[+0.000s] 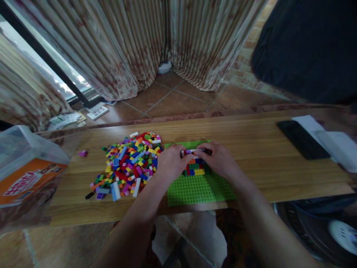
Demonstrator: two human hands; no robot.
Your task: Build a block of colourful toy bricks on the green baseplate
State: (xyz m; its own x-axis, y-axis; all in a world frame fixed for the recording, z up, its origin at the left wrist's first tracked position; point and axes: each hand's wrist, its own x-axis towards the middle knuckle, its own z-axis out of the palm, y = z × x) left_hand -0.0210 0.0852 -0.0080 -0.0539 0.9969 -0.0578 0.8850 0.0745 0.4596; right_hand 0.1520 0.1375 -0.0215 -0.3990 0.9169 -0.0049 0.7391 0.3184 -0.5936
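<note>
A green studded baseplate [200, 191] lies on the wooden table in front of me. On its upper middle stands a block of coloured toy bricks [199, 171], with yellow, blue, red and orange showing. My left hand [174, 160] is closed at the left end of a row of small bricks [190, 152], which has white and purple in it. My right hand [214, 158] pinches the right part of the same row, thumb in front and fingers behind. The fingers partly hide the row, and I cannot tell whether it is pressed onto the bricks below.
A heap of loose toy bricks [131, 163] spreads left of the baseplate, with a pink piece [83, 153] apart from it. A clear plastic tub [30, 163] with an orange label stands at the far left. A dark phone-like slab [302, 139] and white papers [341, 147] lie at the right.
</note>
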